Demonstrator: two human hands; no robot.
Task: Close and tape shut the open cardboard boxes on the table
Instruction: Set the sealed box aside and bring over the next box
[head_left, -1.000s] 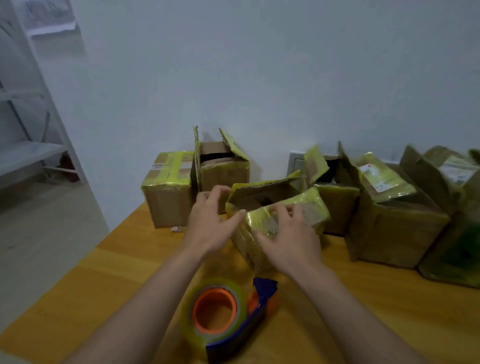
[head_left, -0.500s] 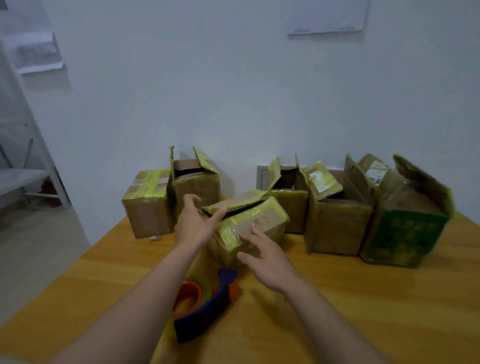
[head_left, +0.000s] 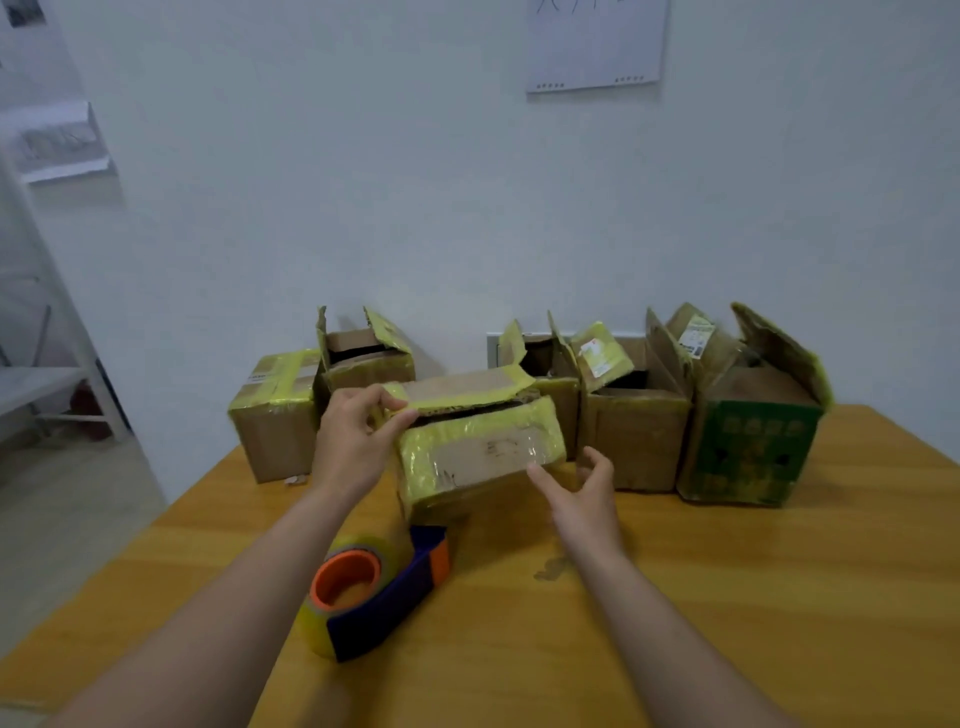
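Note:
A small cardboard box (head_left: 478, 457) wrapped in yellowish tape stands tilted on the wooden table (head_left: 727, 597) in front of me, its two top flaps almost down with a dark gap between them. My left hand (head_left: 353, 441) grips the left end of the box, fingers curled over the far flap and thumb on the near one. My right hand (head_left: 582, 488) hovers just off the box's lower right corner, fingers loosely spread, holding nothing. A tape dispenser (head_left: 374, 597), dark blue with an orange core and a clear roll, lies on the table near my left forearm.
Along the wall stands a row of boxes: a taped-shut one (head_left: 272, 415) at the left, an open one (head_left: 363, 353) behind it, two open brown ones (head_left: 628, 436) and an open green-printed one (head_left: 748, 447) at the right. The table's left edge drops to the floor.
My right hand has come off the box front and drawn back to its right corner. My left hand has shifted to grip the flaps at the left end. The view has pulled back.

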